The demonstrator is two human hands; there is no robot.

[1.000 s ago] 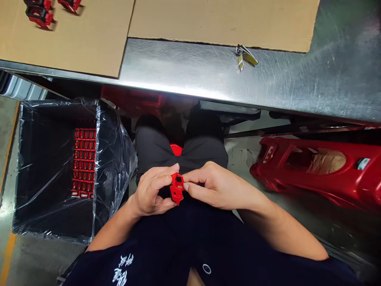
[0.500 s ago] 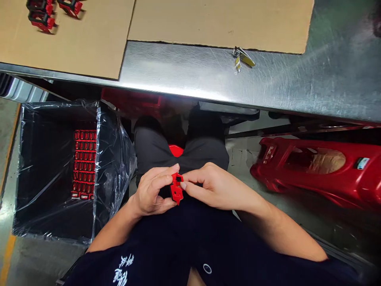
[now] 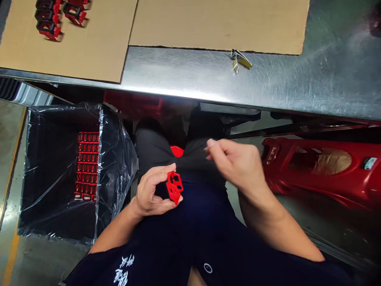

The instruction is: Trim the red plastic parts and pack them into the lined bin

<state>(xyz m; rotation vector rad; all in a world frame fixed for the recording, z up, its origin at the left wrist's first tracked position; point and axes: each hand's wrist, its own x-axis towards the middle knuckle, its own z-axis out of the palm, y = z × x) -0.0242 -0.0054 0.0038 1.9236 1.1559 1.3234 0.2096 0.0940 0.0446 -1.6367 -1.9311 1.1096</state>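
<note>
Above my lap, my left hand [image 3: 154, 192] is closed around a red plastic part [image 3: 175, 186] with square and round openings, gripping it between thumb and fingers. To the right and higher up, my right hand [image 3: 238, 161] is away from the part, with thumb and fingertips pinched together. What the pinch holds, if anything, cannot be made out. More red-and-black plastic parts [image 3: 49, 29] stand on the cardboard [image 3: 89, 51] at the upper left.
A metal table [image 3: 184, 75] spans the top, with a small metal clipper [image 3: 242, 60] on it beside a second cardboard sheet [image 3: 220, 24]. At left, a plastic-lined bin [image 3: 114, 171] contains rows of red parts [image 3: 87, 159]. A large red moulded piece [image 3: 321, 190] lies at right.
My right hand has left the red plastic part and moved up and to the right. My left hand keeps hold of the part, which is turned slightly. The view has shifted a little.
</note>
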